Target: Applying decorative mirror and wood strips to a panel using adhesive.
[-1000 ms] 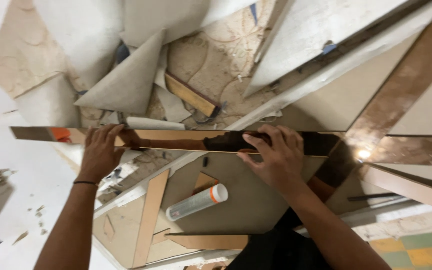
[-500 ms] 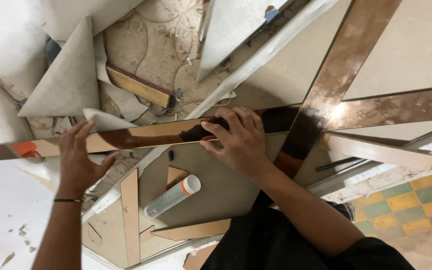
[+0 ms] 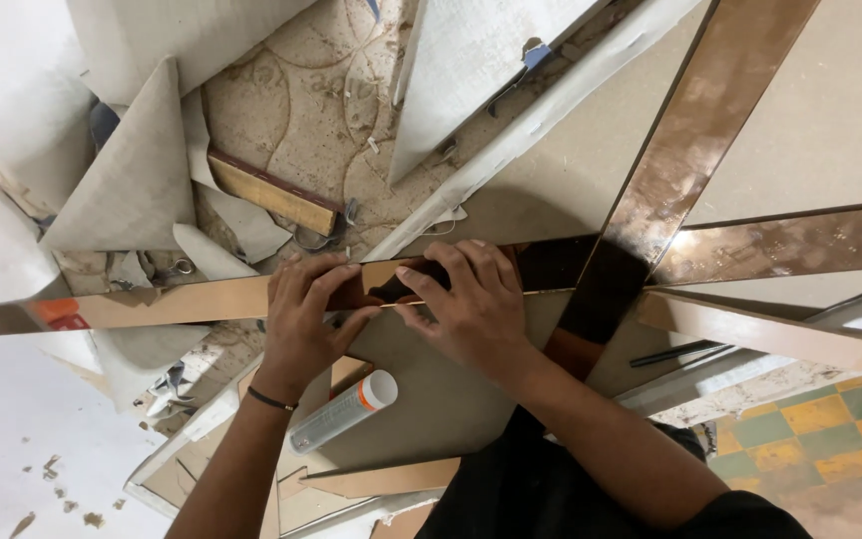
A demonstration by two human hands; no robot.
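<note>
Beige worktop (image 3: 800,130) bearing bronze mirror strips (image 3: 695,140), a sealant tube (image 3: 343,410) and a wooden batten (image 3: 760,332).

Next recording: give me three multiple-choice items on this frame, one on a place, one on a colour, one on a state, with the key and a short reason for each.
1. Where does the sealant tube lie?
A. Below the hands, on the panel
B. On the checkered floor
C. Inside a box

2. What colour is the tube's cap?
A. Green
B. Orange
C. Black

3. How do the left hand and right hand meet the bronze mirror strip?
A. Both hover clear of it
B. Only one touches it
C. Both press on it, side by side

Key:
1 A: the tube rests on the beige panel just under the wrists.
2 B: the cap end shows orange beside white.
3 C: the fingers of both hands lie on the strip, close together.
</note>
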